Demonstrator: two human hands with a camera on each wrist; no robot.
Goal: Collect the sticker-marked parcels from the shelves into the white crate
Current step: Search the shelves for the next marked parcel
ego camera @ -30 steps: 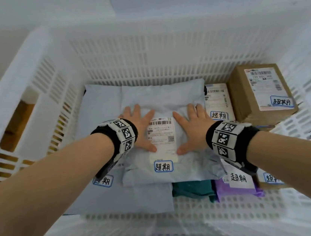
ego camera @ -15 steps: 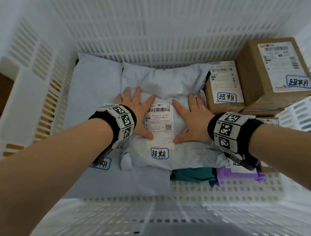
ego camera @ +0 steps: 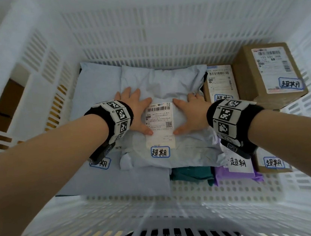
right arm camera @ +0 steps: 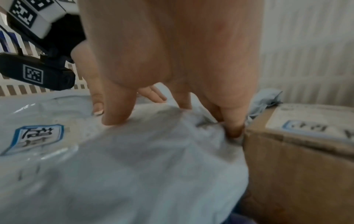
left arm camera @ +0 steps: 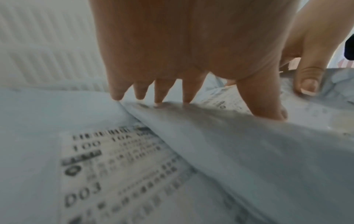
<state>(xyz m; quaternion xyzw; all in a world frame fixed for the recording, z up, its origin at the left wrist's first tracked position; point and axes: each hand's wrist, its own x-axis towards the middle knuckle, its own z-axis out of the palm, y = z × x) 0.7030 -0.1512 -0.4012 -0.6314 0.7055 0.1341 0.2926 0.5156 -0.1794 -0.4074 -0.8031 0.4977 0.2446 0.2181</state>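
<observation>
**Soft plastic mailer pressed flat in the crate**

White slotted plastic forms the crate [ego camera: 16,62], whose walls rise beyond and to both sides of the fingers. Under the palms lies the grey poly mailer [ego camera: 164,85], the top parcel of the pile, its shipping label [ego camera: 159,125] between the two thumbs and its blue-framed sticker [ego camera: 160,152] on the wrist side of them. A larger pale mailer [ego camera: 96,86] lies beneath it, showing past the left fingertips. A labelled cardboard box [right arm camera: 298,151] stands just beside the right little finger, and a bigger box [ego camera: 268,72] sits farther right.

The left hand [ego camera: 133,108] and right hand [ego camera: 191,113] both rest spread on the mailer, fingers straight and pressing, grasping nothing; the wrist views show fingertips denting the film.

The mailer looks light and limp: it wrinkles and yields under the fingers, so the contents are probably soft. The film looks smooth and likely slippery, so it may slide off its neighbours if nudged. Should it need shifting, pinching the bunched corners beyond the fingertips, or cupping both long edges, seems safer than pulling at the label.
</observation>
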